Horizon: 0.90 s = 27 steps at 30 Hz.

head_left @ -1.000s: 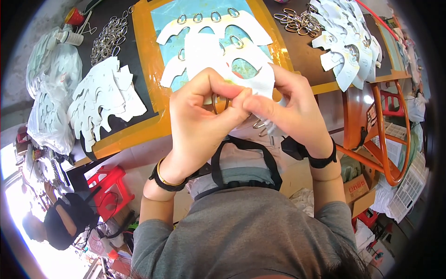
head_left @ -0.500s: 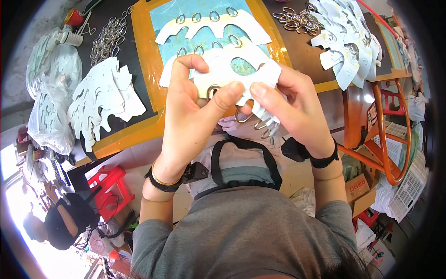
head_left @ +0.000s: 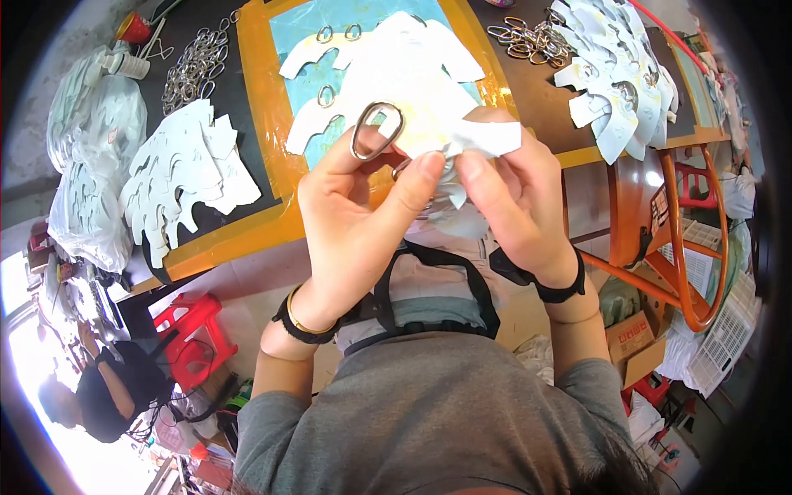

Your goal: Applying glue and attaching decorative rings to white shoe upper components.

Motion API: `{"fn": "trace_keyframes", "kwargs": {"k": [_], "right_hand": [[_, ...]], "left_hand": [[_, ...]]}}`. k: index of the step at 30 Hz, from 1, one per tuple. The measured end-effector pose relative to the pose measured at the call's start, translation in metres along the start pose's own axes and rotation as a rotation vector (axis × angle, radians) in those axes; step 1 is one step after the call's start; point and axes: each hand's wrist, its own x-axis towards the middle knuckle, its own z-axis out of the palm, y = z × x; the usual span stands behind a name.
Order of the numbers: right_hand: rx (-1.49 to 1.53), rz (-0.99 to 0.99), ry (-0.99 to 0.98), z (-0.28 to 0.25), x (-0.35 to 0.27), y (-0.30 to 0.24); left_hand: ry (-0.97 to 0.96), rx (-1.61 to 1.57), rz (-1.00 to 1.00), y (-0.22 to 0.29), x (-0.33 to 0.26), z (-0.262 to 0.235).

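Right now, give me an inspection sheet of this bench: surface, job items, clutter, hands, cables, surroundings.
Surface: dark table with an orange-edged blue mat.
Job's things: metal oval ring and white paper cutout, held above the mat.
Clutter: stacks of white cutouts, ring piles, plastic bags.
Hands: left hand pinches the ring; right hand holds the cutout.
Cables: nothing seen.
Surroundings: red stool, orange metal frame, cardboard box.

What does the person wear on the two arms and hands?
Both hands are bare, without gloves. The left hand has a black band and a thin gold bangle at the wrist. The right hand has a black strap at the wrist. Grey short sleeves end above the elbows.
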Motion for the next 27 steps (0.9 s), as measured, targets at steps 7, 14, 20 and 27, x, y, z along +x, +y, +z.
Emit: {"fn": "trace_keyframes", "kwargs": {"k": [7, 14, 20, 27], "right_hand": [[0.027, 0.163, -0.128, -0.014, 0.002, -0.009], [0.077, 0.172, -0.114, -0.012, 0.003, -0.014], [0.009, 0.073, -0.1, -0.008, 0.001, 0.003], [0.062, 0.14, -0.136, -0.008, 0.003, 0.004]], "left_hand": [[-0.124, -0.014, -0.331, 0.021, -0.001, -0.006], [-0.092, -0.116, -0.189, 0.012, 0.0, 0.002], [-0.067, 0.02, -0.1, 0.006, -0.003, 0.002], [0.011, -0.243, -0.163, 0.003, -0.001, 0.004]]}}
